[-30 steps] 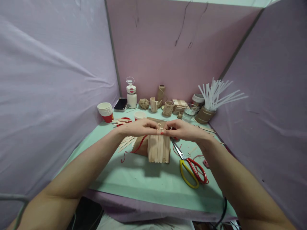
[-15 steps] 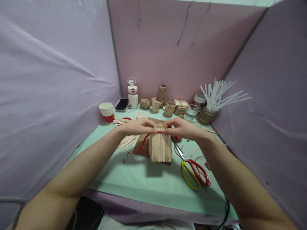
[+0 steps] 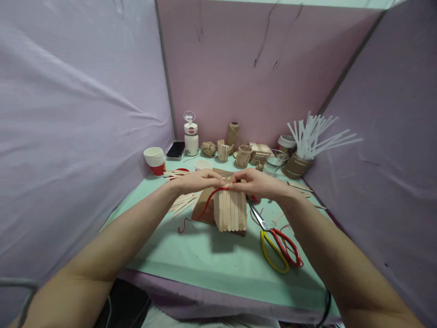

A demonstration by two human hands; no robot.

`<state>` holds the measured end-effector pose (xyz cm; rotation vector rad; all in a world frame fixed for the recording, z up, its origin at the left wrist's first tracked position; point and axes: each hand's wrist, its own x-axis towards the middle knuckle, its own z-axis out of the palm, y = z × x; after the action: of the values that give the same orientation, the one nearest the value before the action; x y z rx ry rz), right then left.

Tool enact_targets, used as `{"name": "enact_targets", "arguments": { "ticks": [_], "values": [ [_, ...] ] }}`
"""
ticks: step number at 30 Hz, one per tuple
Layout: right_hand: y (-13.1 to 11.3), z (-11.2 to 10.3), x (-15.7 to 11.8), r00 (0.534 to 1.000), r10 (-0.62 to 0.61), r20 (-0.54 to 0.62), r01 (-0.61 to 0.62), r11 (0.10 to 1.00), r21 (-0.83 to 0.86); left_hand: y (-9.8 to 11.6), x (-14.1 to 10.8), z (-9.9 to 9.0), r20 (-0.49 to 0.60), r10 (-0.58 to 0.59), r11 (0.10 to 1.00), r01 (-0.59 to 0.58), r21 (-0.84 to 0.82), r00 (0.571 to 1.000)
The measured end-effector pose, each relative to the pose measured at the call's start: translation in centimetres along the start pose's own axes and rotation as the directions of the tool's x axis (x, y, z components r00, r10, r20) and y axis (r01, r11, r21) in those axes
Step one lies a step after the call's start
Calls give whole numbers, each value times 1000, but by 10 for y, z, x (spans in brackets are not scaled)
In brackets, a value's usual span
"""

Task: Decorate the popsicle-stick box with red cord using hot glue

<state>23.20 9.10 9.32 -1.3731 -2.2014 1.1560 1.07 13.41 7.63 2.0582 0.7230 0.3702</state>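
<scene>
A small structure of wooden craft sticks (image 3: 231,212) stands on a brown cardboard piece (image 3: 204,205) in the middle of the table. Along its top edge my left hand (image 3: 205,178) and my right hand (image 3: 251,181) nearly meet, fingers pinched on a red cord (image 3: 209,199). The cord's loose end trails down to the left and curls on the table. Big scissors (image 3: 273,239) with one yellow and one red handle lie to the right, blades pointing at the sticks.
Stacked paper cups (image 3: 155,159), a phone (image 3: 176,149), a white bottle (image 3: 191,139), twine (image 3: 208,149), a glass bowl (image 3: 276,159) and a jar of white strips (image 3: 296,164) line the back. Loose sticks (image 3: 184,203) lie left of the cardboard.
My hands have drawn closer together on the red cord, the right moving left along it; less of the cord shows between them. The whole view has shifted slightly.
</scene>
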Motion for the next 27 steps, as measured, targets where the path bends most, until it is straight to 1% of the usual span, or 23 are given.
{"name": "enact_targets", "arguments": {
  "ticks": [2,7,9,17,21,24,27],
  "values": [
    [1,0,2,1000,1,1,-1,1000,-14,1,-1,-1,-3,-14,1000,14,-11,1000],
    [-1,2,1,1000,11,-4,-11,1000,-17,4,-3,-3,72,-18,1000,18,3,997],
    [-2,2,-1,1000,8,-7,-8,1000,-9,4,-5,-3,80,-20,1000,18,16,997],
    [-6,3,-3,998,-55,10,55,998,-13,3,-8,-2,91,-4,999,9,-51,996],
    [-8,5,-4,996,-85,-2,85,996,-8,4,-8,-2,112,36,996,-27,-83,993],
    [-6,4,-8,994,-111,-5,111,994,21,6,-10,-1,140,53,997,-45,-56,989],
    [0,-3,-14,989,-144,-44,147,986,79,9,-12,0,141,26,1000,-25,-6,990]
  ]
}}
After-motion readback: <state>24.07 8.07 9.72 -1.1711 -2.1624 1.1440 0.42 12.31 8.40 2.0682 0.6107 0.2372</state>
